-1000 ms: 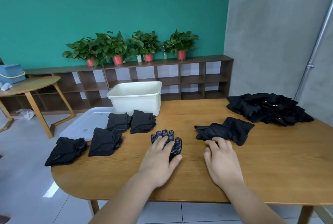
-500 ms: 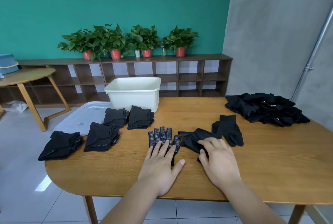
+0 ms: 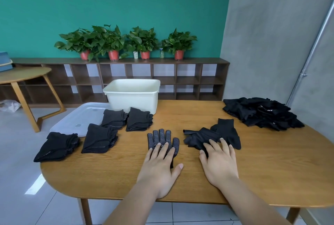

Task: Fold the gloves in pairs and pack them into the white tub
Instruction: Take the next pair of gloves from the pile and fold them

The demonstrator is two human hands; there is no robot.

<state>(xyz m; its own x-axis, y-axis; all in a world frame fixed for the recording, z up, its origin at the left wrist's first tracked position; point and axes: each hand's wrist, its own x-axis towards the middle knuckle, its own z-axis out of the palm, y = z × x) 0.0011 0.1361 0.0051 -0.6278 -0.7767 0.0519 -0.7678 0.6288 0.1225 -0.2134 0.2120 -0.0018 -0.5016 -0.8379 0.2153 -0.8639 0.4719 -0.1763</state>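
Observation:
A black dotted glove (image 3: 162,138) lies flat, fingers pointing away, in the middle of the wooden table (image 3: 271,166). My left hand (image 3: 160,165) presses flat on its lower part with straight fingers. Right of it lies a crumpled black glove (image 3: 200,137), and my right hand (image 3: 219,161) rests on its near edge with fingers spread. Another black glove (image 3: 228,132) lies just behind, partly under the crumpled one. The white tub (image 3: 132,95) stands at the table's far edge; its inside is hidden. Several folded glove stacks (image 3: 98,138) lie at the left.
A large pile of loose black gloves (image 3: 260,113) sits at the far right of the table. A translucent lid (image 3: 81,118) lies left of the tub, overhanging the table. Behind stand a low shelf with potted plants (image 3: 113,41) and a small side table (image 3: 23,74).
My right hand dragged the crumpled glove leftward toward the dotted glove over the last second. One glove separated and stayed behind it. My left hand kept pressing the dotted glove.

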